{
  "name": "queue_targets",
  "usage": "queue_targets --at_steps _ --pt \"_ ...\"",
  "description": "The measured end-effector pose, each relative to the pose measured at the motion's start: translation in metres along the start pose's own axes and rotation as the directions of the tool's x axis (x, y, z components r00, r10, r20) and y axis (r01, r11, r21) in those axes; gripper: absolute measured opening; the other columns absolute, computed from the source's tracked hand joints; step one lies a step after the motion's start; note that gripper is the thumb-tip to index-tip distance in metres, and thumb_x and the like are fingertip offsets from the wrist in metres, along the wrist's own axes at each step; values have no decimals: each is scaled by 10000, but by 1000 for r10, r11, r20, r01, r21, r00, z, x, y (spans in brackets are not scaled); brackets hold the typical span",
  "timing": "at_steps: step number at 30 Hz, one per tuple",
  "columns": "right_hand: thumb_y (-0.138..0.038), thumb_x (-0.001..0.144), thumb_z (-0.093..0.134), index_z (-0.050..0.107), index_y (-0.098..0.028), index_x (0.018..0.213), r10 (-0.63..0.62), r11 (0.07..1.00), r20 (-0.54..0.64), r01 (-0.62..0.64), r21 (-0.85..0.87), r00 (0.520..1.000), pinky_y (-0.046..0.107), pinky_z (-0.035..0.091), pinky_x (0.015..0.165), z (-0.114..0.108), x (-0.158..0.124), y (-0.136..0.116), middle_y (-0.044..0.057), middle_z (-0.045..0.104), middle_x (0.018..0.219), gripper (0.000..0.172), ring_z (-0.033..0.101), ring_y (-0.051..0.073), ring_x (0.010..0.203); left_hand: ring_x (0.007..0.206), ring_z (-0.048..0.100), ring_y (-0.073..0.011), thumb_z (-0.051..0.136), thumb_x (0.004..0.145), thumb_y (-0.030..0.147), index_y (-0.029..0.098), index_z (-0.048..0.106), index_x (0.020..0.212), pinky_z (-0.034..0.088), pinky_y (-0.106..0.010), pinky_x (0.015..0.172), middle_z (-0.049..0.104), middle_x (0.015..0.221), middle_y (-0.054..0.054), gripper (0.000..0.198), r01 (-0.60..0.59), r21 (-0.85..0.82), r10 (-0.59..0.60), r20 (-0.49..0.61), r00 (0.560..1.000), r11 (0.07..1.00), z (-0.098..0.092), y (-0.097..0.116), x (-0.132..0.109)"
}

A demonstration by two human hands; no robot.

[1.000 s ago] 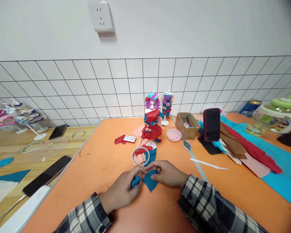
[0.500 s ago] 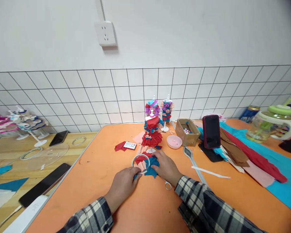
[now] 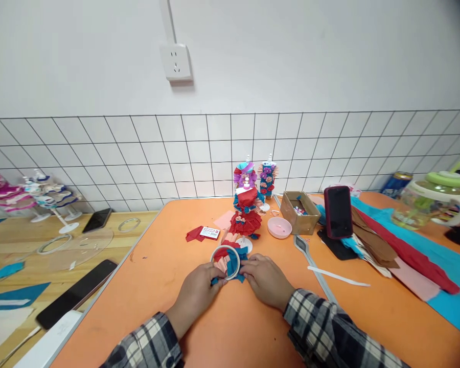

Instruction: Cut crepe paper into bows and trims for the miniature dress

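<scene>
My left hand is closed on a roll of tape, a pale ring tilted up on edge, its thumb and fingers at the lower left rim. Pieces of teal crepe paper show through the ring and around it, among red and pink scraps. At the ring's right side, my right hand has its fingers bent together on the teal paper; its fingertips are partly hidden. Just beyond stands a small dress form in a ruffled red and teal paper dress on a white base.
A pink dish, a small cardboard box and an upright phone stand to the right. Crepe paper sheets and a jug lie farther right. Another phone rests on the wooden table at left.
My right hand has drawn down toward the ring's right side, and the ring has tipped more upright. The scissors handle by my right wrist is now hidden. The view has shifted slightly.
</scene>
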State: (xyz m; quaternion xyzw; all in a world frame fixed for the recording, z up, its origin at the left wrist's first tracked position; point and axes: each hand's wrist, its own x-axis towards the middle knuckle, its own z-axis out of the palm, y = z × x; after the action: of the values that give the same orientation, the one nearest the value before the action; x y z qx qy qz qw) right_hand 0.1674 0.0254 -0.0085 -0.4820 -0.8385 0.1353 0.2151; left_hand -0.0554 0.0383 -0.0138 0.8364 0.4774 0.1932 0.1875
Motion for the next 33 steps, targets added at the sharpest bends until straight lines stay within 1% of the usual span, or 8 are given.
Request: queue_targets --at_steps 4,8,11,14,16,22,27,33 --pt "-175 872 501 710 -238 1018 14 993 -162 5 115 987 351 417 950 -6 -7 12 46 636 1237 263 560 194 1089 905 621 -245 618 812 344 245 671 1085 473 -338 783 683 967 -75 295 -17 14 18 -57 998 1000 -5 1 -4" --pt "-174 877 487 699 -219 1024 -29 990 -272 65 126 962 365 454 895 -16 -15 15 71 692 1088 262 586 202 1011 921 605 -228 521 823 290 216 542 1191 489 -353 815 629 1041 -79 377 -81 -185 24 -295 955 979 -26 -21 -4" --pt "-171 888 463 675 -212 1049 -89 989 -213 112 98 973 344 459 879 -20 -3 -7 74 690 1064 270 582 197 995 857 618 -199 435 747 195 199 482 1132 526 -326 755 614 973 -57 388 39 -357 -262 -601 755 933 -44 -59 11" --pt "-203 868 504 624 -193 1120 -106 993 -8 106 -50 994 328 441 921 -15 35 -43 82 640 1164 279 557 209 1075 926 622 -216 422 744 189 167 498 1081 515 -355 827 630 992 -88 346 117 -361 -340 -652 678 925 -51 -98 33" --pt "-186 858 495 639 -159 1037 5 986 90 10 -166 996 323 470 862 -5 72 -64 112 630 1142 232 603 218 1002 913 649 -220 437 724 173 158 554 1036 515 -359 847 676 961 -86 334 145 -344 -339 -614 713 928 -49 -115 44" --pt "-56 821 471 541 -30 1185 269 936 48 -250 -247 962 348 510 761 32 162 -75 246 610 1117 371 638 278 999 846 664 -237 458 649 80 208 686 1007 497 -411 869 739 766 -21 443 132 -171 -193 -416 889 976 -40 -128 46" --pt "-70 898 392 587 -70 1116 335 919 39 -318 -233 941 338 507 778 38 171 -57 197 652 1045 293 649 252 979 906 625 -222 465 694 61 206 733 864 483 -373 881 711 903 -69 349 7 -52 -22 -298 954 999 -40 -121 44" --pt "-309 921 540 552 -160 1190 267 947 103 -240 -215 958 398 510 854 39 168 -51 91 589 1169 307 597 207 1015 961 624 -202 448 743 63 231 717 973 484 -352 908 703 1030 -61 391 -93 -41 82 -216 973 995 -40 -113 46"
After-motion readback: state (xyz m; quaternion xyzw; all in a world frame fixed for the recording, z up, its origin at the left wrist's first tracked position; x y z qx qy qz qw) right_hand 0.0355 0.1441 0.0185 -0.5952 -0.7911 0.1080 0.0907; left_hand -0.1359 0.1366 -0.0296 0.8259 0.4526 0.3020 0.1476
